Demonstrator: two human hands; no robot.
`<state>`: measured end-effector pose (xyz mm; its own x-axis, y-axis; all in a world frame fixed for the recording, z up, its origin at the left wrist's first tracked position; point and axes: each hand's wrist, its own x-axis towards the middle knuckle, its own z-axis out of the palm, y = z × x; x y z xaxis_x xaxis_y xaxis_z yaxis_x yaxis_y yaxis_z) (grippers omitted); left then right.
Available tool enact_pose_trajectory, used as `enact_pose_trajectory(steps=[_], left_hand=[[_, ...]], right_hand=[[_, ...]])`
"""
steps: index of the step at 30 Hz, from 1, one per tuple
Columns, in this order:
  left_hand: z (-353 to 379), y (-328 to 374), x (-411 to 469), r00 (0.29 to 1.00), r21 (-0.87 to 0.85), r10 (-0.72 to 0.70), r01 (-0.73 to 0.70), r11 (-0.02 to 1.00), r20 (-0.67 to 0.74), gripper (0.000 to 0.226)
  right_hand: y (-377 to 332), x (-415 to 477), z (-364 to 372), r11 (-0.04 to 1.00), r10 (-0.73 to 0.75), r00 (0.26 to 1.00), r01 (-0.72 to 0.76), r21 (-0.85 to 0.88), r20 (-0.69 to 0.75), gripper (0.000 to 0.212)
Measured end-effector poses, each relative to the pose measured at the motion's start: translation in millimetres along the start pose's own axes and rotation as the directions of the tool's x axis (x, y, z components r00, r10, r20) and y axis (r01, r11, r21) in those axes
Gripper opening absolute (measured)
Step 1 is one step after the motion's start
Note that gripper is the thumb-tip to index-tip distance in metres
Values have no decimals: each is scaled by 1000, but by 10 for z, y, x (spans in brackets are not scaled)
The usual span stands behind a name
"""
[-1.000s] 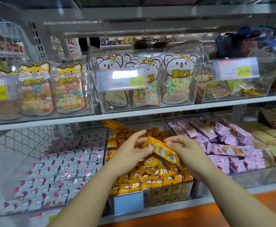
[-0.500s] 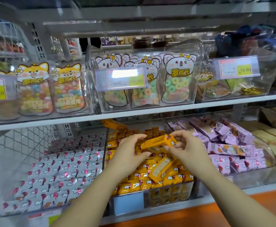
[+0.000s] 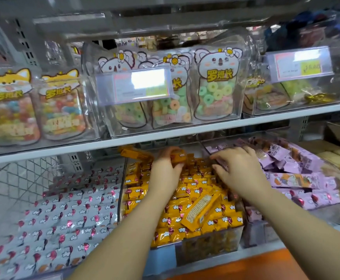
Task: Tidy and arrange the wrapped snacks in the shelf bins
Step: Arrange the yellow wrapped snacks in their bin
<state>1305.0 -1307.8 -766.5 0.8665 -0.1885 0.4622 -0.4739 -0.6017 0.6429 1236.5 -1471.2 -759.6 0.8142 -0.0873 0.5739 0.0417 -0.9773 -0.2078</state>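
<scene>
Yellow bin (image 3: 205, 245), tidying seemingly midway: left hand (image 3: 169, 172) is gripping a yellow bar (image 3: 178, 158) at its back, right hand (image 3: 240, 168) is hovering alongside, grip untellable, while a skewed bar (image 3: 202, 209) is lying mid-bin, awaiting straightening.

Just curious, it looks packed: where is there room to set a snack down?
Bare room: back left of the white snack bin, beside the wire mesh. Crowded: yellow snack bin, heaped, with left hand and right hand over it; purple snack bin full.
</scene>
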Motion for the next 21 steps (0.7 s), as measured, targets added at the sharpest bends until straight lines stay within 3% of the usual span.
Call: enact_pose_trajectory(steps=[4,9,14,21], left_hand=[[243,-77,236,996,-75,-83,80,994,-40,37],[497,-78,497,988,-68,-153,154,986,20,42],[662,-148,635,986,-16,-143,145,989,81,42],[789,-318,873,985,13,-79,77,997,151,35]], right_hand=[[92,195,17,992,43,997,-35,-118,71,20],[207,394,119,979,55,977,-12,-205,204,35],[313,477,233,994,-53,995,61,-95,87,28],[394,499,365,993,-89,995,91,-80,36,26]])
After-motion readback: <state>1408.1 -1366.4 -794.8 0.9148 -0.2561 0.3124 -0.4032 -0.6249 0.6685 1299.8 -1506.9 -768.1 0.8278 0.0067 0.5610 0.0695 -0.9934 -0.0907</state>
